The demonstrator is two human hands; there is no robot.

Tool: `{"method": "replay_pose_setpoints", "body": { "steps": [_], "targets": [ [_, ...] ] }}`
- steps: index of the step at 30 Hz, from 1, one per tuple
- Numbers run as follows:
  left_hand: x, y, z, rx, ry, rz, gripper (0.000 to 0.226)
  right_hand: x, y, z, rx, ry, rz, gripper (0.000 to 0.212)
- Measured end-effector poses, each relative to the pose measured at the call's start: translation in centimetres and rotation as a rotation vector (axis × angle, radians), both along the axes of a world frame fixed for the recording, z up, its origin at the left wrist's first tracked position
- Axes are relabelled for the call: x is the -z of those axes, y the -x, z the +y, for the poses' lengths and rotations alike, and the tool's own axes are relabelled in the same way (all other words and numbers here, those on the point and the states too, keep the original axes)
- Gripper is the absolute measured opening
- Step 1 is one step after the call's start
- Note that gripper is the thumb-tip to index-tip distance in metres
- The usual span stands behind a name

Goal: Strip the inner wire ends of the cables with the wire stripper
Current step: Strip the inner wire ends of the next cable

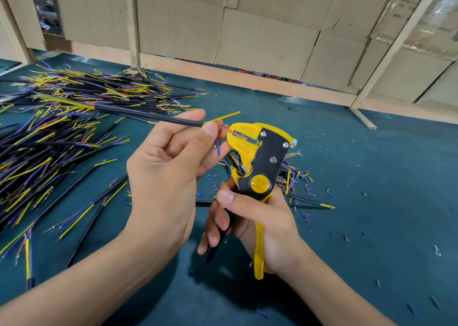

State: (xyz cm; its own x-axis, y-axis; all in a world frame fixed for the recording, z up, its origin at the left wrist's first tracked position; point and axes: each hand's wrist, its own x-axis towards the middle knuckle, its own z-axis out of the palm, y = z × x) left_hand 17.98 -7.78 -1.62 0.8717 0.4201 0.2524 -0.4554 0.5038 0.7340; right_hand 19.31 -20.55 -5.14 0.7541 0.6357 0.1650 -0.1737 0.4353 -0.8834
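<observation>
Head view: my left hand [163, 174] pinches a black cable [148, 116] at its fingers, pink wire entering the wire stripper [257, 162]; my right hand [260, 224] grips its handles above the bench [371, 201].

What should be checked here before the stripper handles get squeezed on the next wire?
1. Left hand holds the black cable near its end: ok.
2. Right hand has its grip round the wire stripper handles: ok.
3. Pink wire reaches into the stripper's yellow head: ok.
4. Yellow wire and blue wire bent clear of the head: ok.
5. How far the pink wire sits inside: cannot tell.
6. Left thumb clear of the head: close beside it, contact cannot tell.
</observation>
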Motion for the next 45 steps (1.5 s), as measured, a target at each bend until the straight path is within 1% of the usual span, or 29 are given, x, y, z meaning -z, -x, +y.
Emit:
{"method": "replay_pose_setpoints", "body": {
  "steps": [3, 6, 8, 10, 14, 17, 23, 34, 38, 42, 45],
  "targets": [
    [0.09, -0.04, -0.02, -0.009, -0.006, -0.011, 0.012, -0.09, 0.19, 0.12, 0.052, 0.025, -0.005, 0.031],
    [0.22, -0.15, -0.07, -0.013, 0.007, -0.004, 0.012, -0.23, 0.30, 0.12, 0.169, 0.069, 0.017, 0.038],
    [0.34, -0.23, -0.07, -0.021, 0.008, 0.010, 0.012, -0.26, 0.23, 0.00, 0.205, 0.094, 0.009, 0.041],
    [0.47, -0.26, -0.08, -0.029, -0.007, 0.016, 0.012, -0.20, 0.08, -0.10, 0.175, 0.097, -0.002, 0.038],
    [0.58, -0.27, 0.12, -0.043, -0.044, 0.030, 0.012, -0.05, -0.11, 0.06, 0.016, 0.017, -0.013, 0.022],
    [0.45, -0.28, 0.31, -0.064, -0.063, 0.029, 0.013, 0.16, -0.23, 0.11, -0.035, -0.011, -0.017, 0.019],
    [0.13, -0.05, 0.25, -0.082, -0.111, -0.034, 0.017, 0.38, -0.50, -0.04, -0.027, -0.018, -0.022, 0.020],
    [-0.27, 0.16, 0.24, -0.098, -0.114, -0.034, 0.016, 0.39, -0.45, -0.09, -0.034, 0.004, -0.053, 0.020],
    [-0.33, 0.18, 0.21, -0.084, -0.115, -0.055, 0.016, 0.20, -0.22, -0.04, -0.018, -0.007, -0.042, 0.025],
    [-0.33, 0.19, 0.16, -0.073, -0.112, -0.062, 0.016, -0.06, -0.09, -0.04, -0.019, -0.017, -0.008, 0.019],
    [-0.34, 0.22, 0.16, -0.068, -0.103, -0.056, 0.016, -0.03, -0.07, -0.06, -0.014, -0.015, -0.007, 0.019]
  ]
}}
